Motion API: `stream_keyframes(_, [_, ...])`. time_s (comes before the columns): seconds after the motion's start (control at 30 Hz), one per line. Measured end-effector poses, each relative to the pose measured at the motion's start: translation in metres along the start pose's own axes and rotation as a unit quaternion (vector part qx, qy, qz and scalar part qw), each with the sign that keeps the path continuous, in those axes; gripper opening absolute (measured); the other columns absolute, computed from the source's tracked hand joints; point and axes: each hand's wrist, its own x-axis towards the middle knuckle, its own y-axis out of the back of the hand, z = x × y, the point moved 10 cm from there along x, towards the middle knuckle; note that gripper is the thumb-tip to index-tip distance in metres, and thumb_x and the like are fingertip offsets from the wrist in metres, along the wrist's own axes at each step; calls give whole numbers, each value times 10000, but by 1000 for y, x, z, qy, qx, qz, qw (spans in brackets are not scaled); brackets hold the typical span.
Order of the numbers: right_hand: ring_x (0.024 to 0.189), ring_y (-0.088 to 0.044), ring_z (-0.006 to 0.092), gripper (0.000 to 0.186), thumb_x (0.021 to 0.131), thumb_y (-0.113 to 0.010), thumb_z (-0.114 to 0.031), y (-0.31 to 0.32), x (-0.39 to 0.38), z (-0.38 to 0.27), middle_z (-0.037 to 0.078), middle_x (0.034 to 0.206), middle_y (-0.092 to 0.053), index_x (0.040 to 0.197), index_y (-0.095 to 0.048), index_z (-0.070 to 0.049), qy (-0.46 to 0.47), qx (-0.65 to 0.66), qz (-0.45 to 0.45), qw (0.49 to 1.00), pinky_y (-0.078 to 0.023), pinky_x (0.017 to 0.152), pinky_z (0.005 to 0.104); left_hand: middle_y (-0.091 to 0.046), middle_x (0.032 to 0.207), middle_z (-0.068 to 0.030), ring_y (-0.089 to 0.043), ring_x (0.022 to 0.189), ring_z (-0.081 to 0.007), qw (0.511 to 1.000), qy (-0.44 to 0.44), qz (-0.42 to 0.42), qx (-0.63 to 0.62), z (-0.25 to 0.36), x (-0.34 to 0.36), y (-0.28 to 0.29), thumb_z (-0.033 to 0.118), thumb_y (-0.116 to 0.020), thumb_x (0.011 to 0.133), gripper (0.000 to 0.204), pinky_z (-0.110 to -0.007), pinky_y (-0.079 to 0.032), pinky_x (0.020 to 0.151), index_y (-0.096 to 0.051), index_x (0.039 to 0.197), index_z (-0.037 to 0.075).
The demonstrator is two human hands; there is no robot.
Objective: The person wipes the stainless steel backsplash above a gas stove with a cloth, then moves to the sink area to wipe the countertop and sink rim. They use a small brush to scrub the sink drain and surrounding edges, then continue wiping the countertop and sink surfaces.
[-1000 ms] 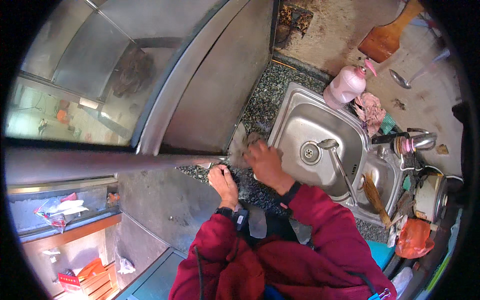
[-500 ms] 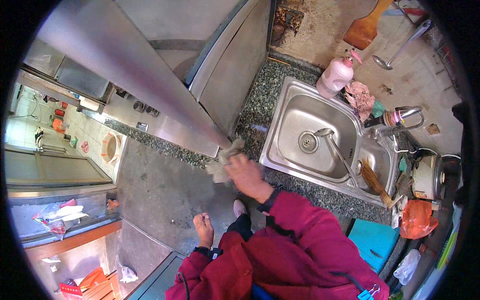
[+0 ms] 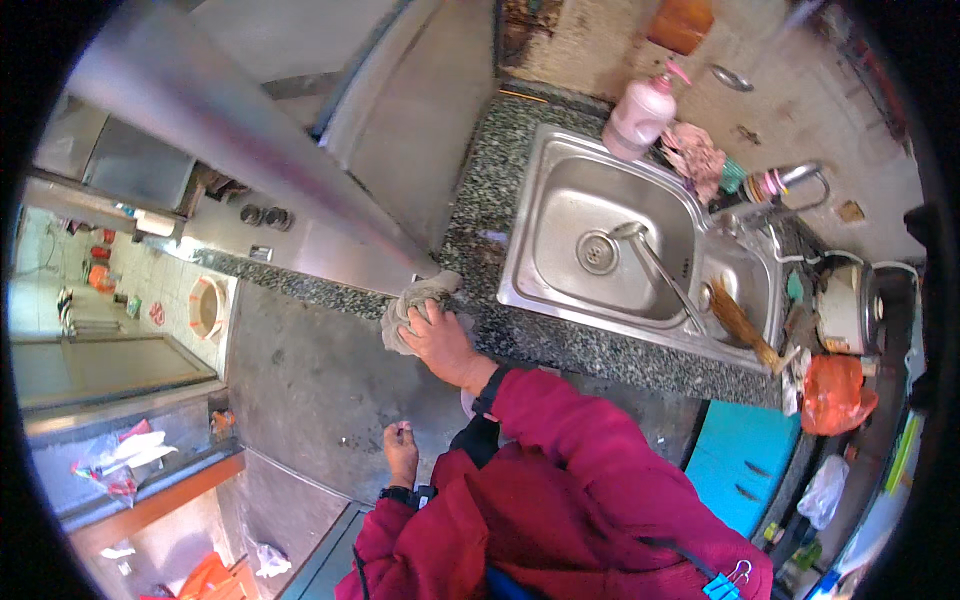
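Observation:
My right hand presses its spread fingers on a crumpled grey cloth, which lies over the counter's front edge at the corner of a stainless-steel stove front. The cloth is bunched under my fingers, and part of it sticks out to the left. Lower down, my left hand hangs in front of my body, fingers loosely curled with nothing seen in them. To the right of the cloth runs the speckled dark granite counter.
A steel sink holds a ladle and a straw brush. Behind stand a pink pump bottle, a pink rag and a tap. A blurred metal panel edge slants across the upper left.
My right hand has slid the cloth a little left and toward me, its fingers now more spread. The view has shifted slightly. My left hand stays about where it was.

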Motion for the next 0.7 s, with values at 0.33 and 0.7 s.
stream_keyframes(0.33, [1223,-420,371,590,566,-762,-161,94,-162,103,79,1269,-525,1146,-661,-207,-167,-40,1,985,-345,961,501,-596,983,-113,-612,892,-233,987,-95,-126,-17,57,33,-36,105,-638,876,184,-342,-501,802,-608,1045,37])
stream_keyframes(0.7, [1305,-413,344,466,808,-619,-116,39,-92,85,149,1377,-491,1271,-592,-72,-222,392,154,879,-331,1071,466,-380,1442,-199,-323,1336,-427,890,-433,-143,17,298,41,-95,456,-746,736,898,-512,-226,1118,-352,1434,50])
